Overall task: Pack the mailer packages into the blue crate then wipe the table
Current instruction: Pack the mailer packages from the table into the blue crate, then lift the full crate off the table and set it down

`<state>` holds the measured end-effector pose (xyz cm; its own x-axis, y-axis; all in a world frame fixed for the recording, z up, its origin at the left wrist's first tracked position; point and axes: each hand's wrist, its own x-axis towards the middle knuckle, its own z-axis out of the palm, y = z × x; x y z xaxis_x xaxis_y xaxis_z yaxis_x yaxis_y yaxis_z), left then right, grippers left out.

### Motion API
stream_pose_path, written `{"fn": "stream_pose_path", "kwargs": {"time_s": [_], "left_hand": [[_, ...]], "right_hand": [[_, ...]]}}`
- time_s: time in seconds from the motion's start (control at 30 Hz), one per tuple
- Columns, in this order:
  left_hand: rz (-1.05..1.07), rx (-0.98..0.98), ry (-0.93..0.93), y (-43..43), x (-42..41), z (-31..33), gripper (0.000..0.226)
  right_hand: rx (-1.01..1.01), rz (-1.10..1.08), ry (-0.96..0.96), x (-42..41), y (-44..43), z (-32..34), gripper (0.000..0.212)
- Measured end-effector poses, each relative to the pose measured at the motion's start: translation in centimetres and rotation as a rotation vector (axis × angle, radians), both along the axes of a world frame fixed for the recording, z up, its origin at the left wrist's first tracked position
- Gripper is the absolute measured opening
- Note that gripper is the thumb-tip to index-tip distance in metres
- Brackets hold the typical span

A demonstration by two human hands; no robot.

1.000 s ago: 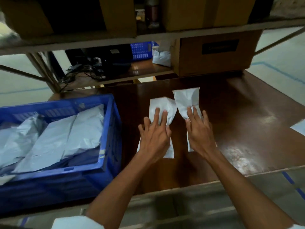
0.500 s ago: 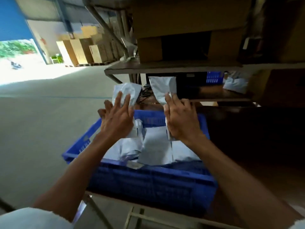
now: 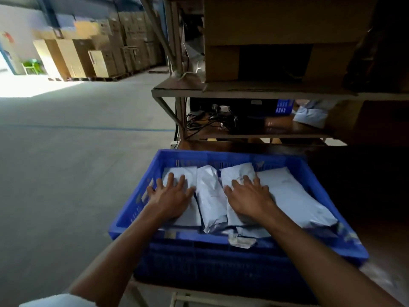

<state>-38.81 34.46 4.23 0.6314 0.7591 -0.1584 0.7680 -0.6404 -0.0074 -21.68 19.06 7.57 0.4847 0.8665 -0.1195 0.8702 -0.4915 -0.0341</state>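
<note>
1. The packing step is in hand: two mailers are being pressed flat into the crate (image 3: 221, 234), which stands at the left end of the bench (image 3: 376, 273).
2. The left hand (image 3: 171, 199) is laid palm-down on the leftmost mailer (image 3: 188, 172), fingers (image 3: 170, 179) spread and nothing pinched.
3. The right hand (image 3: 250, 199) is laid the same way on the third mailer (image 3: 238, 170), fingers spread, with no grip closed around it.
4. Between the two hands a crumpled mailer (image 3: 210, 196) is seen, and a larger one (image 3: 294, 196) lies against the right wall of the crate; all four rest side by side on top of others (the lower layer is mostly hidden).
5. Packing is judged nearly or fully done for these two pieces; whether more mailers remain on the bench cannot be told, since most of it is out of view.
6. For the next move, the hands need to be lifted clear without dragging the slick film up, and the bench checked to the right for leftovers.
7. No cloth is visible, so one has to be found before wiping.
</note>
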Motion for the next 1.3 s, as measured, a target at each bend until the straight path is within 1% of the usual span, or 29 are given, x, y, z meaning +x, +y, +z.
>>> {"fn": "stream_pose_path", "kwargs": {"time_s": [0.07, 0.13, 0.17, 0.2, 0.23, 0.27, 0.33, 0.37, 0.5, 0.63, 0.7, 0.77, 0.87, 0.9, 0.97, 1.03, 1.13, 1.2, 1.23, 1.3], "left_hand": [[-0.030, 0.013, 0.027, 0.6, 0.0, -0.9, 0.091], [-0.045, 0.015, 0.011, 0.7, 0.2, -0.6, 0.098], [-0.060, 0.011, 0.004, 0.5, 0.3, -0.5, 0.094], [-0.090, 0.011, 0.007, 0.2, 0.5, -0.5, 0.083], [-0.097, -0.028, -0.002, -0.3, 0.7, -0.3, 0.072], [-0.070, -0.086, -0.030, -0.9, 0.8, -0.2, 0.069], [-0.001, -0.166, -0.035, -1.8, 0.8, -0.2, 0.075], [0.008, -0.175, -0.017, -2.1, 0.8, -0.2, 0.077], [0.016, -0.182, 0.018, -2.3, 0.9, -0.1, 0.080], [0.008, -0.162, -0.010, -2.4, 0.6, 0.2, 0.082], [0.009, -0.139, -0.099, -2.2, 0.4, 0.7, 0.082], [-0.005, -0.046, -0.245, -1.8, 0.1, 1.7, 0.080], [-0.027, 0.136, -0.430, -0.4, -0.7, 3.6, 0.069], [-0.015, 0.162, -0.487, 0.2, -1.1, 4.2, 0.065], [0.055, 0.150, -0.583, 1.5, -2.1, 5.0, 0.059], [0.135, 0.102, -0.605, 2.8, -3.3, 5.2, 0.060], [0.206, -0.019, -0.572, 4.2, -4.7, 4.6, 0.067], [0.251, -0.101, -0.554, 4.4, -5.1, 3.9, 0.073], [0.269, -0.131, -0.553, 4.3, -5.2, 3.6, 0.074], [0.307, -0.178, -0.575, 4.1, -5.1, 3.3, 0.074]], "right_hand": [[0.090, -0.055, 0.064, 0.7, 0.4, -0.5, 0.055], [0.119, -0.045, 0.071, 1.4, 1.1, -1.4, 0.058], [0.092, -0.030, 0.093, 1.6, 1.3, -2.0, 0.058], [0.059, -0.021, 0.117, 1.7, 1.4, -2.5, 0.058], [0.027, -0.019, 0.132, 1.9, 1.5, -3.0, 0.058], [0.009, -0.015, 0.133, 2.0, 1.5, -3.4, 0.057], [-0.020, -0.005, 0.123, 2.0, 1.6, -3.9, 0.057], [-0.033, 0.000, 0.120, 1.9, 1.6, -4.1, 0.057], [-0.059, 0.012, 0.127, 1.8, 1.5, -4.6, 0.058], [-0.030, 0.019, 0.173, 2.0, 1.4, -4.5, 0.060], [0.069, 0.023, 0.209, 2.4, 1.0, -3.8, 0.062], [0.282, 0.011, 0.211, 3.2, 0.4, -2.6, 0.062], [0.610, -0.012, 0.266, 5.5, -1.2, 0.1, 0.054], [0.691, -0.029, 0.285, 6.7, -2.0, 0.8, 0.050], [0.799, -0.096, 0.261, 9.1, -3.7, 1.7, 0.045], [0.787, -0.174, 0.211, 11.1, -5.7, 1.9, 0.047], [0.566, -0.323, 0.165, 13.1, -8.1, 1.1, 0.061], [0.446, -0.393, 0.200, 13.8, -9.3, 0.3, 0.071], [0.439, -0.410, 0.243, 14.2, -9.7, -0.1, 0.074], [0.487, -0.431, 0.340, 14.5, -10.5, -0.6, 0.072]]}}
